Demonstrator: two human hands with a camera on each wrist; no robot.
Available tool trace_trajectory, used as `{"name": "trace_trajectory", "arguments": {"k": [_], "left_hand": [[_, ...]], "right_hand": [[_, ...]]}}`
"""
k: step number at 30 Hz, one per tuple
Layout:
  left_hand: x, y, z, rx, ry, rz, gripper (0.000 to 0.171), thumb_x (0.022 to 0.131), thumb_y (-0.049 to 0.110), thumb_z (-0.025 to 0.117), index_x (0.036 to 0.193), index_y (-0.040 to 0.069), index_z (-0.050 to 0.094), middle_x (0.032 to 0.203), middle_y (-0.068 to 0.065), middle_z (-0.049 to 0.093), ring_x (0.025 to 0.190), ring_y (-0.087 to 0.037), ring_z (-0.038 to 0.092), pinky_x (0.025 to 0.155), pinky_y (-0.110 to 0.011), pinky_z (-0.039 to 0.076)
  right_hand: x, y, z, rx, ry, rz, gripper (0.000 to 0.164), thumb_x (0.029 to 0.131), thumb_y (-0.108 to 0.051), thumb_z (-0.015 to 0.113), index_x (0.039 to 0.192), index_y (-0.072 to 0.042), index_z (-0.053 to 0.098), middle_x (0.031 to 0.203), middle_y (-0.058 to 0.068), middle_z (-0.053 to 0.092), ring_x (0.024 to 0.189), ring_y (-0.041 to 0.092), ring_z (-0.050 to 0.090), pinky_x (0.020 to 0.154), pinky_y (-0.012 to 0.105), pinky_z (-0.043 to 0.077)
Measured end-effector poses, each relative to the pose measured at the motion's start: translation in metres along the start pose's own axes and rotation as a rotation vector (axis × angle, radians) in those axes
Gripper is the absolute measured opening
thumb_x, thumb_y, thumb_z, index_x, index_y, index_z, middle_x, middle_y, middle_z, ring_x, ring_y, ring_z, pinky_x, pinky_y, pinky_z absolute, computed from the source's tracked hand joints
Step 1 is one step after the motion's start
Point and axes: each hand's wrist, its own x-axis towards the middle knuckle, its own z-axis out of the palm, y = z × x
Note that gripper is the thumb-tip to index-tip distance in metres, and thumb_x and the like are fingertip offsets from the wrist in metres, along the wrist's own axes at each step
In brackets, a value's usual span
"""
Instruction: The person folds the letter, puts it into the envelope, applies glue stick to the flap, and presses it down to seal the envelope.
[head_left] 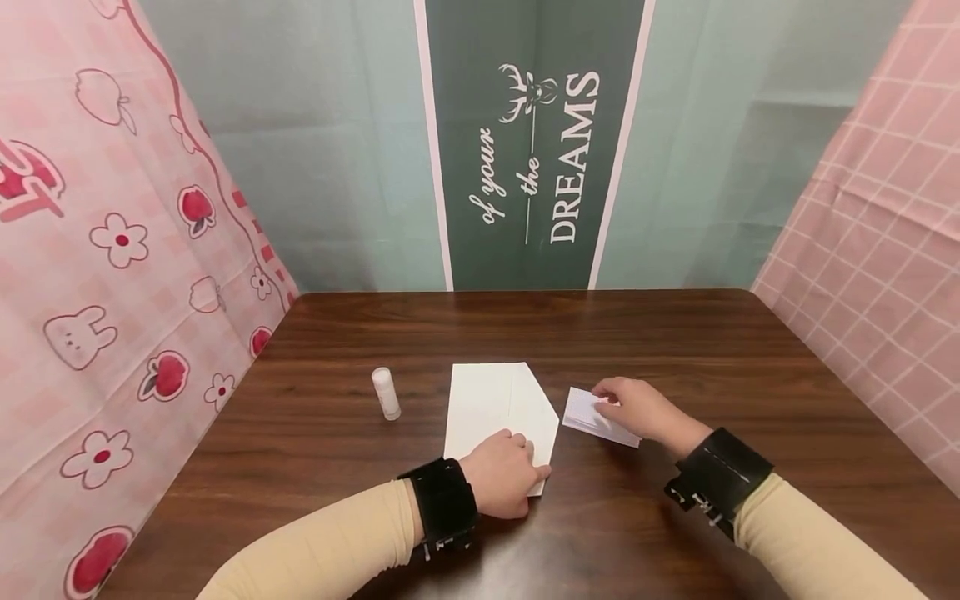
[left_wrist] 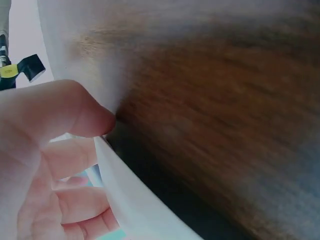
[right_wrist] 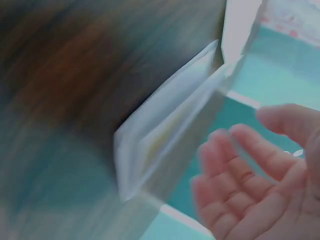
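A white paper envelope point(head_left: 480, 400) with a pointed right side lies on the table. My left hand point(head_left: 498, 475) rests over its lower right part and holds it by the edge. In the left wrist view, the thumb point(left_wrist: 90, 110) meets the envelope's edge point(left_wrist: 135, 190), with curled fingers on the paper's other side. To the right lies a small folded white paper point(head_left: 592, 417), its layers slightly apart in the right wrist view. My right hand point(head_left: 645, 408) hovers over it with fingers loosely bent; the right wrist view shows a gap between them.
A white capped tube like a glue stick point(head_left: 386, 393) is left of the envelope. The brown wooden table point(head_left: 337, 333) ends at a green curtain point(head_left: 337, 167) behind, with pink cloths point(head_left: 150, 292) on both sides. Each wrist wears a black band point(head_left: 442, 504).
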Motion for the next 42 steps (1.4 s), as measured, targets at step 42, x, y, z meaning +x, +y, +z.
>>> {"name": "trace_trajectory", "arguments": {"k": [42], "left_hand": [[0.009, 0.001, 0.0, -0.03, 0.009, 0.014, 0.025, 0.075, 0.039, 0.065, 0.095, 0.024, 0.064, 0.068, 0.004, 0.052, 0.068, -0.012, 0.049, 0.056, -0.023, 0.039]], "right_hand": [[-0.007, 0.037, -0.005, 0.156, -0.047, 0.084, 0.02, 0.082, -0.016, 0.069, 0.08, -0.003, 0.054, 0.067, 0.0, 0.047, 0.061, 0.014, 0.044, 0.055, 0.029, 0.037]]}}
